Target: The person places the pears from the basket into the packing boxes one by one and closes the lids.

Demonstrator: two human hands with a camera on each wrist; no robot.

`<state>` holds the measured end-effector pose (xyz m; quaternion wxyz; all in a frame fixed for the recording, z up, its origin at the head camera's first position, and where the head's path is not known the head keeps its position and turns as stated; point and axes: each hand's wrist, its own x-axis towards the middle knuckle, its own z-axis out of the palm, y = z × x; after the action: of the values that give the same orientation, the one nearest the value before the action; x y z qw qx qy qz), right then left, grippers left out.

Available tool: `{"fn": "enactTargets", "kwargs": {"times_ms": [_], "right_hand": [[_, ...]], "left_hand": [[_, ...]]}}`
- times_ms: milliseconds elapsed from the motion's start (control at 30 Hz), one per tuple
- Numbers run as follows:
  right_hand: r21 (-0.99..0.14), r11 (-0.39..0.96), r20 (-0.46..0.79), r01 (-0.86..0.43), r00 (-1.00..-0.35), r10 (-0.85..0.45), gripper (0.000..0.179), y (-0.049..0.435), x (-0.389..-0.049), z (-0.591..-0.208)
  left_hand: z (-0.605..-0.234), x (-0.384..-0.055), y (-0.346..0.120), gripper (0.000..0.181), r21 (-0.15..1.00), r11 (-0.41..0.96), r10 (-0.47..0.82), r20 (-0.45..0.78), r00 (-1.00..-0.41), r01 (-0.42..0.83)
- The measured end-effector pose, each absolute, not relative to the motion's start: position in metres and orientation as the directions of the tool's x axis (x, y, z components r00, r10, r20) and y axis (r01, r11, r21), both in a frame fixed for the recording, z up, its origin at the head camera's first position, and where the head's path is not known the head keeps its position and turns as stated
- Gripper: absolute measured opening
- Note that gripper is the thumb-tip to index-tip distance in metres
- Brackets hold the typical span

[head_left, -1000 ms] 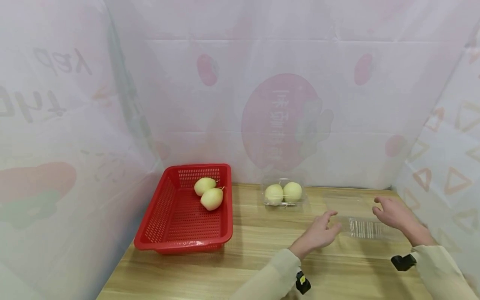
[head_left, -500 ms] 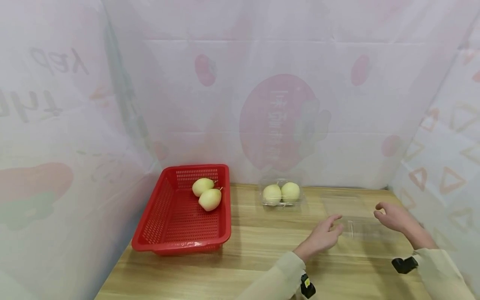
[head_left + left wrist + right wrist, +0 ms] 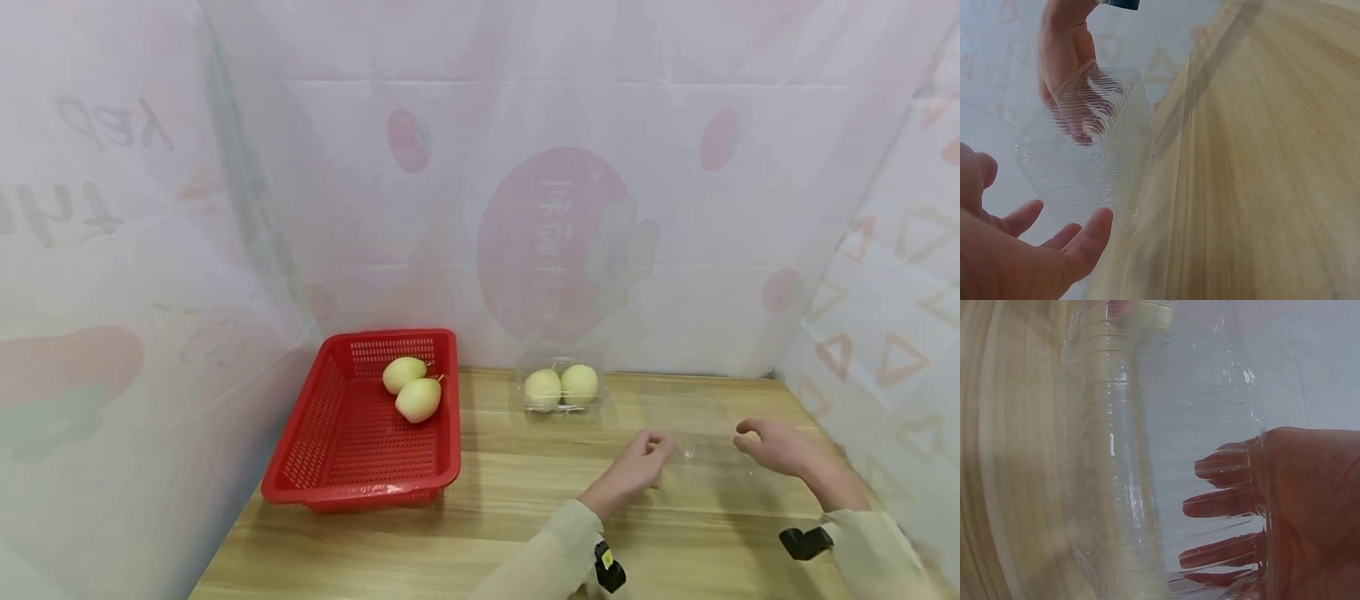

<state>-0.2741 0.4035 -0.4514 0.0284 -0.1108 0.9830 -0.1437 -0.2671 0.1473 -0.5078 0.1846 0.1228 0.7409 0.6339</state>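
Between my two hands is a clear plastic clamshell box (image 3: 708, 458), its faint lid lying behind it in the head view. Ridged walls show in the left wrist view. My right hand (image 3: 776, 450) grips its right side; the fingers (image 3: 1222, 503) show through the plastic in the right wrist view. At the left end, my left hand (image 3: 630, 473) has its fingers loosely bent, with a gap between thumb and fingertips in the left wrist view. Whether those fingertips touch the plastic, I cannot tell. No fruit shows inside this box.
A second clear box (image 3: 562, 408) with two pale yellow pears (image 3: 580, 386) stands at the back middle. On the left is a red plastic basket (image 3: 360, 487) holding two more pears (image 3: 418, 400). Printed curtains (image 3: 570, 108) close off the back and sides of the wooden table (image 3: 510, 500).
My right hand has come slightly left and down onto the box, and the left hand's fingers have drawn closer together. The box has tilted, its ridges showing differently. Basket and pears stay put.
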Motion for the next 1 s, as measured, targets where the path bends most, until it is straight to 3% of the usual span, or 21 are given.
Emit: {"fn": "enactTargets", "kwargs": {"times_ms": [233, 500, 833, 1000], "right_hand": [[-0.311, 0.929, -0.044, -0.202, -0.973, -0.226, 0.04, 0.397, -0.267, -0.456], [-0.323, 0.921, -0.007, -0.216, -0.973, -0.231, 0.035, 0.392, -0.259, -0.46], [-0.377, 0.898, 0.029, -0.228, -0.972, -0.235, 0.03, 0.395, -0.252, -0.469], [-0.401, 0.895, 0.02, -0.196, -0.978, -0.206, 0.035, 0.397, -0.252, -0.472]], "left_hand": [[-0.511, -0.268, 0.141, 0.04, 0.987, 0.15, 0.429, -0.117, -0.896, -0.057], [-0.51, -0.27, 0.14, 0.019, 0.988, 0.136, 0.406, -0.125, -0.905, -0.075], [-0.513, -0.27, 0.139, 0.009, 0.985, 0.157, 0.389, -0.128, -0.912, -0.071], [-0.513, -0.268, 0.136, 0.019, 0.983, 0.162, 0.383, -0.14, -0.913, -0.082]]}}
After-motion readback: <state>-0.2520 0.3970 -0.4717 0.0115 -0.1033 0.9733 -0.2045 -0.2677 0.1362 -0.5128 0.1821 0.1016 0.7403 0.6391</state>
